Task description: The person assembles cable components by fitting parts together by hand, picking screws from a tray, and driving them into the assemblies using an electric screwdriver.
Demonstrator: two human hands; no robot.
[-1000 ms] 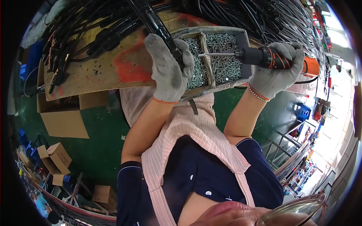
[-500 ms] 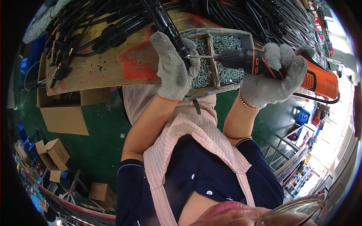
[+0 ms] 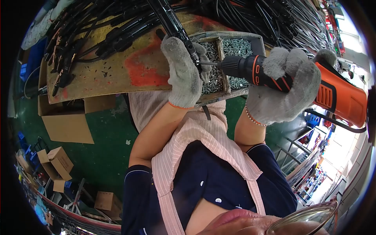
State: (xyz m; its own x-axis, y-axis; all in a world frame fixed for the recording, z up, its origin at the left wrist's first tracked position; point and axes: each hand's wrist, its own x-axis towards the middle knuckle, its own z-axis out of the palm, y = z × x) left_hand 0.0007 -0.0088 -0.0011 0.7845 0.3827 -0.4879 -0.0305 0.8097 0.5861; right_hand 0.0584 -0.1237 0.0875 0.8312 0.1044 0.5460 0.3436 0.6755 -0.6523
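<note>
My left hand [image 3: 184, 76], in a grey knit glove, is closed round the lower end of a long black plastic part [image 3: 168, 19] that slants up towards the bench. My right hand [image 3: 284, 88], gloved too, grips an orange and black electric screwdriver [image 3: 340, 96] held nearly level. Its bit [image 3: 209, 63] points left and meets the end of the black part beside my left fingers. Whether a screw sits at the tip is too small to tell. Behind the bit stands a divided box [image 3: 256, 41] of small screws [image 3: 237, 47], partly covered by the tool.
The worn wooden bench [image 3: 105, 74] has red paint patches. More black parts with cables [image 3: 121, 37] lie along it, and bundled cables [image 3: 246, 19] fill the back. An open cardboard box [image 3: 66, 125] is below the bench's left side. Further cartons [image 3: 58, 162] stand on the green floor.
The screwdriver has come lower and tilted, its orange rear end dropping to the right. My left hand has shifted slightly right and down with the black part. Both grips hold.
</note>
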